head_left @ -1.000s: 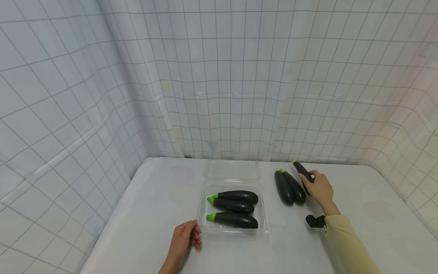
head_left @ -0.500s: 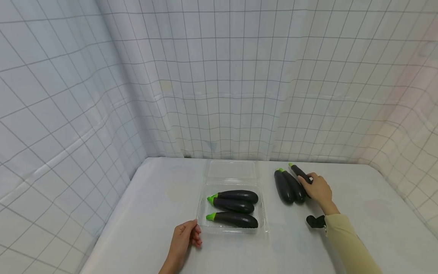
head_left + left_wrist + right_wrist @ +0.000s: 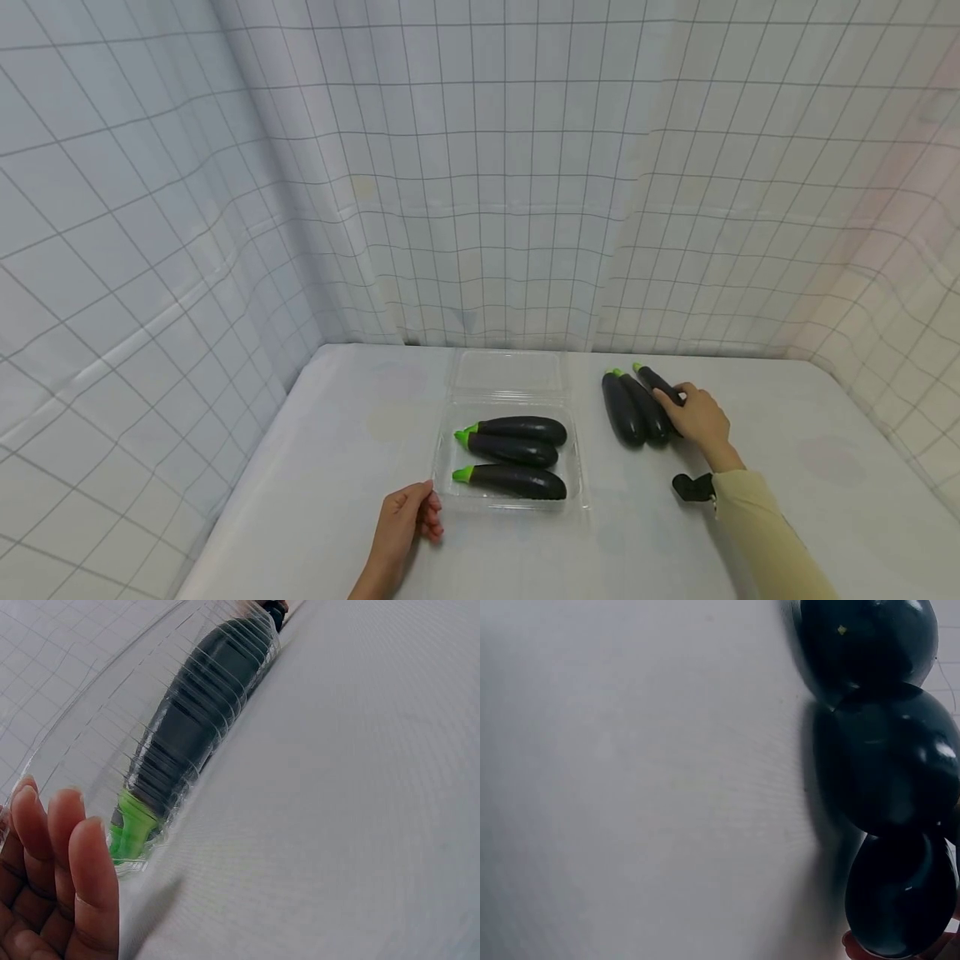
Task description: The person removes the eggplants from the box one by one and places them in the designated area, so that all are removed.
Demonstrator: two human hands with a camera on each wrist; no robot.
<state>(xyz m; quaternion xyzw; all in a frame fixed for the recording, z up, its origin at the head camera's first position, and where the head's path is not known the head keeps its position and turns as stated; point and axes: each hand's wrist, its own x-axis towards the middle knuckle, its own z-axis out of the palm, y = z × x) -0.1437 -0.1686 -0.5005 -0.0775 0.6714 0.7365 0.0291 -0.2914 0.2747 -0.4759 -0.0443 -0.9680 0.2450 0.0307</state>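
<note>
My right hand [image 3: 701, 417] grips an eggplant [image 3: 655, 382] at the back right of the table. It lies alongside two more eggplants, a middle one [image 3: 643, 408] and a left one [image 3: 622, 410]. In the right wrist view the rounded end of the held eggplant [image 3: 900, 896] meets the middle one [image 3: 892, 757], with fingertips [image 3: 851, 946] under it. My left hand [image 3: 405, 517] pinches the near left corner of a clear plastic clamshell box [image 3: 512, 503]. Inside lie three eggplants [image 3: 510, 482], green stems to the left; one eggplant [image 3: 191, 712] shows through the box wall in the left wrist view.
The box's clear lid [image 3: 510, 372] lies folded back behind it. Everything rests on a white-covered table [image 3: 337, 433]. A white checked curtain [image 3: 480, 208] hangs behind and at the sides. A black wrist-camera mount [image 3: 692, 487] sticks out from my right sleeve [image 3: 765, 533].
My right hand has moved the held eggplant slightly left and nearer, bringing it against the middle one of the loose eggplants. My left hand and the box have not moved.
</note>
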